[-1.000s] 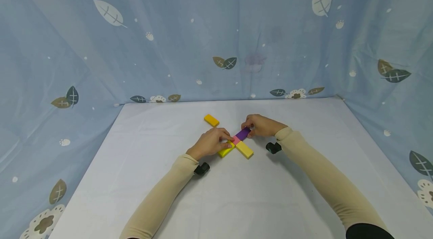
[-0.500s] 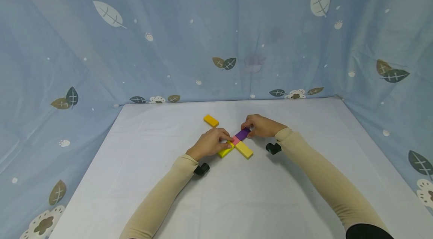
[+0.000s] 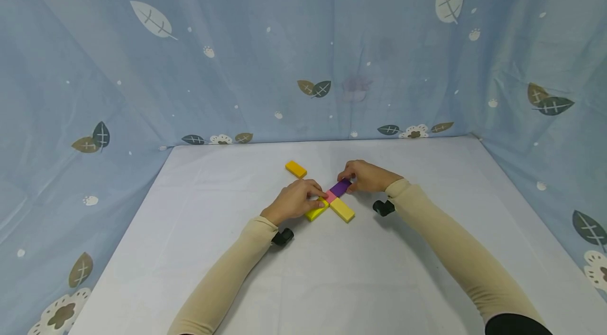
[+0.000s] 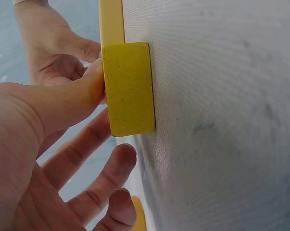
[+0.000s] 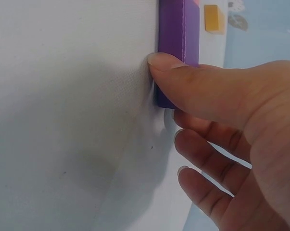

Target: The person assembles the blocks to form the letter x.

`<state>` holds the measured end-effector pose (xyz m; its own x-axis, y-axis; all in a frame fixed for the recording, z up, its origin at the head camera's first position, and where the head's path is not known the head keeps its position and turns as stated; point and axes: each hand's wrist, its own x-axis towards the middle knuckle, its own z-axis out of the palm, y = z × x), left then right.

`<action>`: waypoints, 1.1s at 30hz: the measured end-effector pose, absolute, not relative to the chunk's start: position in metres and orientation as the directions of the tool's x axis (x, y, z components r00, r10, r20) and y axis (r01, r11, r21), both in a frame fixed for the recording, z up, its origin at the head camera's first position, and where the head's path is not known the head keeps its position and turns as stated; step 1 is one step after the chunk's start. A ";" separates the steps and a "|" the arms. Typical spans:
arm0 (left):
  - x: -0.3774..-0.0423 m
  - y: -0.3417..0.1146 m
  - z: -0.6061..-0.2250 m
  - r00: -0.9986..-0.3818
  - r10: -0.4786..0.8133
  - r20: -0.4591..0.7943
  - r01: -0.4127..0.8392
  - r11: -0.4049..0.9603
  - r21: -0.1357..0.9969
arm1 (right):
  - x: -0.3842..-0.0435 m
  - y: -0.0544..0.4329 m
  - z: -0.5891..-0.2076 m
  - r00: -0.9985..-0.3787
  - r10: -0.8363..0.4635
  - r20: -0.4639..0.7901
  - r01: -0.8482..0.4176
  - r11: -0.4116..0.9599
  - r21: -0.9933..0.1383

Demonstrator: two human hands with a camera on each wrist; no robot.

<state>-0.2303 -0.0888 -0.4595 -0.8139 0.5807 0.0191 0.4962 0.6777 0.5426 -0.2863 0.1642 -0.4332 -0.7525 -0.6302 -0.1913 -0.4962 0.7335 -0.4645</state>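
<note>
In the head view, flat rectangular blocks lie on the white table, set together around a small pink block (image 3: 331,196). My left hand (image 3: 293,200) holds the bright yellow block (image 4: 129,89) with thumb and index finger, partly covering it; its other fingers spread loosely beside it in the left wrist view. My right hand (image 3: 369,175) pinches the outer end of the purple block (image 5: 172,33) between thumb and forefinger. The inner end of the purple block meets the pink one. A paler yellow block (image 3: 342,210) extends from the pink block toward the near right.
An orange-yellow block (image 3: 296,169) lies on the white-covered table (image 3: 332,282), just beyond the left hand. Behind the table hangs a blue curtain (image 3: 237,61) printed with leaves and flowers. Both wrists carry small black cameras.
</note>
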 end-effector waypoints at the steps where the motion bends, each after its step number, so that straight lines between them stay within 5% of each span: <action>1: -0.230 -0.089 -0.460 -0.814 0.580 0.019 0.495 0.677 0.545 | -0.286 0.164 -0.433 -0.753 -0.630 -0.192 -0.495 0.733 -0.465; 33: -0.231 -0.089 -0.459 -0.821 0.571 0.004 0.483 0.690 0.540 | -0.285 0.163 -0.431 -0.759 -0.614 -0.217 -0.474 0.749 -0.463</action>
